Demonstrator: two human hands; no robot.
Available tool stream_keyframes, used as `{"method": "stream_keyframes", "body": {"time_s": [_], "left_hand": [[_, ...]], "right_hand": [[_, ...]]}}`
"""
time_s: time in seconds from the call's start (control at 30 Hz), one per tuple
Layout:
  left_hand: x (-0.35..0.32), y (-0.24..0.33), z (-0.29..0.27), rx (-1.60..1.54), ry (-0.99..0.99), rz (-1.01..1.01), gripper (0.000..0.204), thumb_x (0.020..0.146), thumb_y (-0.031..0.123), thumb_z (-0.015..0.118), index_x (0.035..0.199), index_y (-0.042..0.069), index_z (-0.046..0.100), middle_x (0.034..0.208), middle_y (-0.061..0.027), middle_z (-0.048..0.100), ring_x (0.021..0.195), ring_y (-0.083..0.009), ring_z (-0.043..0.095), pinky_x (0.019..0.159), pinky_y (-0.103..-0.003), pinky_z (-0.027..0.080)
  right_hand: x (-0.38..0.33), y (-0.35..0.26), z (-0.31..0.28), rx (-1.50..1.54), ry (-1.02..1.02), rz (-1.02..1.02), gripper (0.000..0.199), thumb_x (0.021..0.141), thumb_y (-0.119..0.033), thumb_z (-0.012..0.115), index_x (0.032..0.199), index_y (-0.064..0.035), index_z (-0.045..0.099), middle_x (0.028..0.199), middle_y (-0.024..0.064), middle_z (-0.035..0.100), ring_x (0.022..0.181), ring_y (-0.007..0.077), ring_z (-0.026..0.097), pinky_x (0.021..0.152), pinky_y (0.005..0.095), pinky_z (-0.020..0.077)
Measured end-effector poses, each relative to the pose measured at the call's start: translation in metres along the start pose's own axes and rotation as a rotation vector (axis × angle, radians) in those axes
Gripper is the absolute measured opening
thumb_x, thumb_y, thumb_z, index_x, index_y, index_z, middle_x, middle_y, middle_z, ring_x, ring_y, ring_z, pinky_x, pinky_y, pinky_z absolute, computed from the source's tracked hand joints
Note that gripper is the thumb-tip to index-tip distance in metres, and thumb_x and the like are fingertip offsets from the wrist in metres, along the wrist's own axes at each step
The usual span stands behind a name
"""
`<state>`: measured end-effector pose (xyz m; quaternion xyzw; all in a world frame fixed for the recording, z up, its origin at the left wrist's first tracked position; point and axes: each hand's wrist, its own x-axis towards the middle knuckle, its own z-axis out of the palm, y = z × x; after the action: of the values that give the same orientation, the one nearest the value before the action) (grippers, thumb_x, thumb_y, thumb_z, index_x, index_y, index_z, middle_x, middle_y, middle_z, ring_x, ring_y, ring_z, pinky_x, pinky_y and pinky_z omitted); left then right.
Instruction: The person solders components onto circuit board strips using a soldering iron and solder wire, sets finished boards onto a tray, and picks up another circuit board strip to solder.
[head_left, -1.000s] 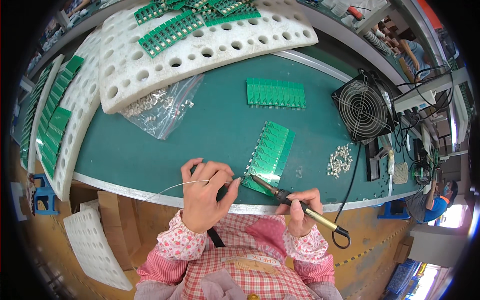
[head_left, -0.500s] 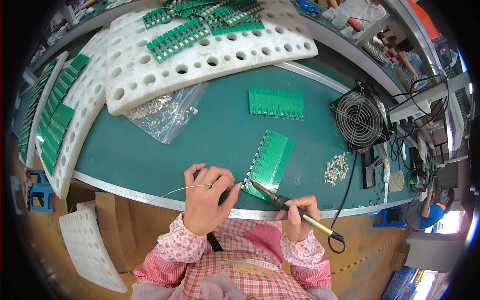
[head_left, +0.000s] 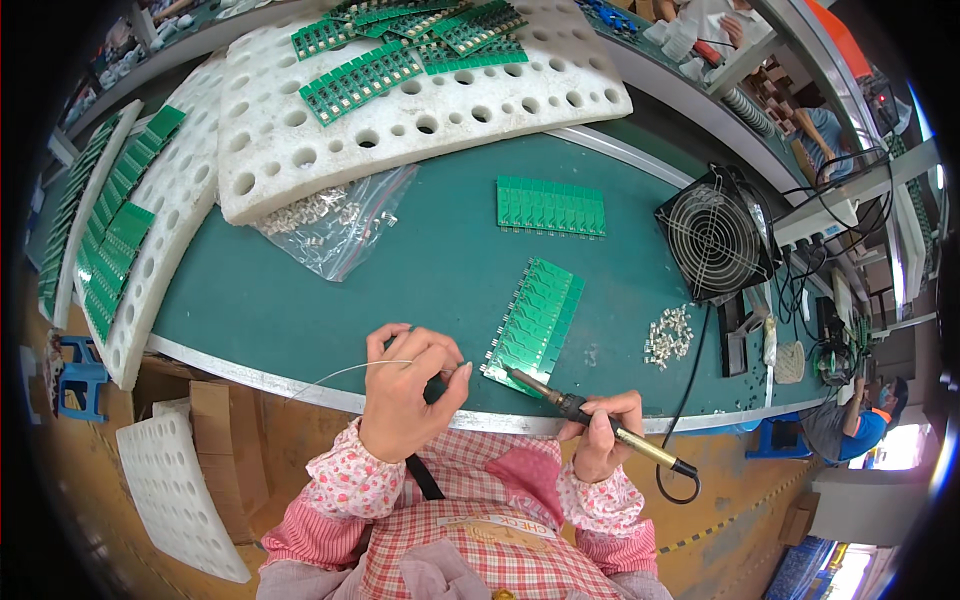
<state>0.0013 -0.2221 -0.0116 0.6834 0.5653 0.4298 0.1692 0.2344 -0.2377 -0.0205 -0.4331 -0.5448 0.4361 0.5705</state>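
In my right hand [head_left: 605, 435] is a soldering iron [head_left: 622, 434], held like a pen, its tip slanting to the near left corner of a green circuit board panel [head_left: 535, 315]. Small metal-ended parts line that panel's left edge. My left hand [head_left: 415, 390], just left of the panel, pinches a thin solder wire [head_left: 340, 372] that trails off to the left. The wire's front end is too fine to make out at the fingertips. A second green panel [head_left: 551, 206] lies farther back on the green table.
A black fan [head_left: 712, 235] stands at the right, with a pile of small connectors [head_left: 668, 336] before it. A plastic bag of similar parts [head_left: 335, 225] lies at left. White foam boards [head_left: 400, 130] carry finished-looking panels [head_left: 360, 80]. The iron's cable [head_left: 690, 385] loops at right.
My left hand has drawn slightly left, away from the panel's edge, with the wire. The iron's tip stays close to the panel's near left corner.
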Motion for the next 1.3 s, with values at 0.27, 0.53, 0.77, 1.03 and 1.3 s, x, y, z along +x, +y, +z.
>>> {"method": "stream_keyframes", "body": {"time_s": [0.27, 0.53, 0.77, 1.03, 1.3], "left_hand": [[-0.0001, 0.0001, -0.0021, -0.018, -0.041, 0.025, 0.017, 0.075, 0.005, 0.071, 0.069, 0.008, 0.055, 0.084, -0.0007, 0.062, 0.075, -0.0193, 0.057, 0.095, -0.042, 0.036], [-0.0003, 0.0002, 0.0, -0.021, -0.039, 0.049, 0.019, 0.074, 0.006, 0.072, 0.068, 0.009, 0.054, 0.084, 0.0007, 0.063, 0.075, -0.0178, 0.057, 0.096, -0.042, 0.035], [-0.0011, 0.0007, -0.0006, 0.005, -0.045, 0.024, 0.019, 0.075, 0.007, 0.072, 0.069, 0.01, 0.055, 0.085, 0.0013, 0.063, 0.076, -0.0172, 0.057, 0.096, -0.042, 0.034], [-0.0004, -0.0004, 0.0019, 0.018, -0.024, 0.077, 0.014, 0.077, 0.01, 0.073, 0.076, 0.011, 0.06, 0.082, 0.0036, 0.06, 0.071, -0.0163, 0.057, 0.094, -0.043, 0.035], [-0.0005, -0.0005, 0.0019, 0.021, -0.031, 0.073, 0.014, 0.078, 0.01, 0.073, 0.076, 0.011, 0.059, 0.083, 0.0039, 0.06, 0.071, -0.0164, 0.057, 0.093, -0.044, 0.035]], "right_hand": [[0.002, 0.0027, -0.0024, -0.005, -0.104, -0.028, 0.011, 0.091, -0.007, 0.056, 0.091, 0.0029, 0.051, 0.067, 0.0136, 0.063, 0.052, 0.0161, 0.064, 0.049, 0.0269, 0.0525], [0.0015, 0.0033, -0.0016, -0.05, -0.114, -0.006, 0.011, 0.091, -0.007, 0.058, 0.089, 0.0028, 0.054, 0.067, 0.0133, 0.065, 0.055, 0.0177, 0.068, 0.05, 0.0276, 0.0543], [0.0015, 0.0051, -0.0008, -0.053, -0.113, -0.025, 0.01, 0.091, -0.006, 0.058, 0.088, 0.0031, 0.054, 0.068, 0.0147, 0.066, 0.057, 0.0185, 0.07, 0.053, 0.0277, 0.0569], [0.0018, 0.006, 0.0003, -0.032, -0.096, -0.047, 0.009, 0.09, -0.003, 0.058, 0.088, 0.0037, 0.054, 0.068, 0.0152, 0.067, 0.057, 0.0183, 0.069, 0.053, 0.0277, 0.057], [0.0016, 0.0072, -0.0009, -0.047, -0.121, -0.07, 0.011, 0.091, -0.006, 0.06, 0.089, 0.0033, 0.054, 0.066, 0.0143, 0.066, 0.056, 0.0183, 0.069, 0.05, 0.0269, 0.0552]]}}
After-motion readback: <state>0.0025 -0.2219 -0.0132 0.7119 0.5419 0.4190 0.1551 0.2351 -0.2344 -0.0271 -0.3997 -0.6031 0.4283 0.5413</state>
